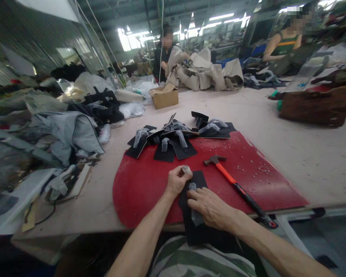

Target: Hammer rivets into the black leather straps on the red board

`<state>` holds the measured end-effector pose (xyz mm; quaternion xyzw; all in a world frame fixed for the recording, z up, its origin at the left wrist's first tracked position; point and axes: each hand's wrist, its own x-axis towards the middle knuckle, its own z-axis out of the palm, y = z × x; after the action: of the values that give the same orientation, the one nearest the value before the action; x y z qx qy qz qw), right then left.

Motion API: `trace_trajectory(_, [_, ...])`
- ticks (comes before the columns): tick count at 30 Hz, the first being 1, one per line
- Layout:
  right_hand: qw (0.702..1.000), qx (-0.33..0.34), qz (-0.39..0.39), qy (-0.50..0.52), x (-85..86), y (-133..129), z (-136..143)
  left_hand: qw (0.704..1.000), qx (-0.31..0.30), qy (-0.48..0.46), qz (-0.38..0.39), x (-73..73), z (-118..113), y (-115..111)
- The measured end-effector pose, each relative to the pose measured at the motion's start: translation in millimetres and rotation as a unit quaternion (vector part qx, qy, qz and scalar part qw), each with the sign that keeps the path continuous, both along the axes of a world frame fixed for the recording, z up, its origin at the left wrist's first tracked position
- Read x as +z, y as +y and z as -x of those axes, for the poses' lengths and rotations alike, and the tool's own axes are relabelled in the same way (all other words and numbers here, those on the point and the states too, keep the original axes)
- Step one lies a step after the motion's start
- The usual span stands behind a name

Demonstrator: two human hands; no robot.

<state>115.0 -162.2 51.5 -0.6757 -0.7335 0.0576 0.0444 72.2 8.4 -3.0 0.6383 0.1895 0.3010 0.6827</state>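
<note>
A small whitish round piece (pixel 186 169) is pinched between the thumb and fingers of my left hand (pixel 177 180), just above the top edge of a black panel (pixel 200 177). That panel lies at the front edge of a red mat (pixel 150 184) and hangs over towards my lap. My right hand (pixel 203 202) rests on the panel, its fingers curled round a plastic-wrapped strap (pixel 192 186) attached there; my fingers hide part of the strap. To the right of my hands, a claw hammer (pixel 226 173) with an orange and black handle lies on the mat.
Several black panels (pixel 163 152) with plastic-wrapped straps are heaped at the mat's back edge. Small bits (pixel 262 169) litter its right side. Behind stand a cardboard box (pixel 164 98) and beige pieces (pixel 207 75). A brown bag (pixel 317 107) lies right. Two people work beyond the table.
</note>
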Motion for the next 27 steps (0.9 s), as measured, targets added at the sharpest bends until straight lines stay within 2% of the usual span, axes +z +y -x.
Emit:
trace_trajectory(2, [0.995,-0.080,-0.006,-0.051,2.0,7.4,6.2,0.991,0.081,-0.054,0.088,12.1,1.0,5.0])
trace_trajectory(4, [0.975,-0.196,-0.015,-0.102,6.3,11.9,11.6,0.979,0.131,-0.109,0.108,32.6,7.0,9.4])
trace_trajectory(7, [0.943,-0.311,-0.020,-0.122,13.7,13.5,18.8,0.980,0.124,-0.150,0.041,64.6,19.9,9.4])
trace_trajectory(9, [0.933,-0.341,-0.023,-0.113,14.3,12.4,22.5,0.985,0.102,-0.138,0.005,73.4,25.0,4.4])
trace_trajectory(11, [0.930,-0.355,-0.026,-0.092,9.1,10.5,25.5,0.992,0.072,-0.101,-0.004,67.4,24.6,-2.2])
trace_trajectory(16, [0.924,-0.379,-0.043,-0.009,-16.6,5.9,32.1,0.999,0.026,-0.028,0.019,24.1,9.3,-11.7])
trace_trajectory(18, [0.922,-0.383,-0.049,0.012,-24.2,4.4,33.5,1.000,0.009,-0.017,0.017,13.4,3.5,-12.4])
trace_trajectory(27, [0.916,-0.390,-0.075,0.048,-42.1,2.0,26.2,0.999,-0.034,0.001,0.002,3.1,-4.6,-10.3])
